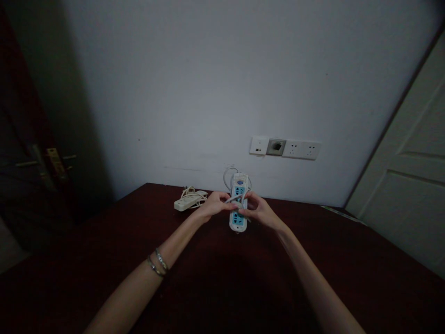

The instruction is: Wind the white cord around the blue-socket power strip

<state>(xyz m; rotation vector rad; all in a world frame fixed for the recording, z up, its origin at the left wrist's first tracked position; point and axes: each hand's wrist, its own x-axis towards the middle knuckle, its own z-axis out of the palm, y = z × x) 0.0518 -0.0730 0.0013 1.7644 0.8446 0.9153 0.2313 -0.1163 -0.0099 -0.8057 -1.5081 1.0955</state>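
A white power strip with blue socket faces [238, 220] is held up lengthwise above the dark red table, its far end pointing to the wall. Its grey-white cord [227, 175] loops out behind the far end and crosses over the middle of the strip. My left hand [217, 204] is closed at the strip's left side, thumb and fingers on the cord. From the right side my right hand [259, 209] pinches the cord where it lies over the sockets. Part of the cord and the strip's underside are hidden by my fingers.
A second, cream power strip [189, 200] with its cord bundled on it lies left of my hands on the table [194, 278]. Wall sockets [293, 149] sit behind to the right. A flat thin item [342, 214] lies along the table's far right edge. Doors stand at both sides.
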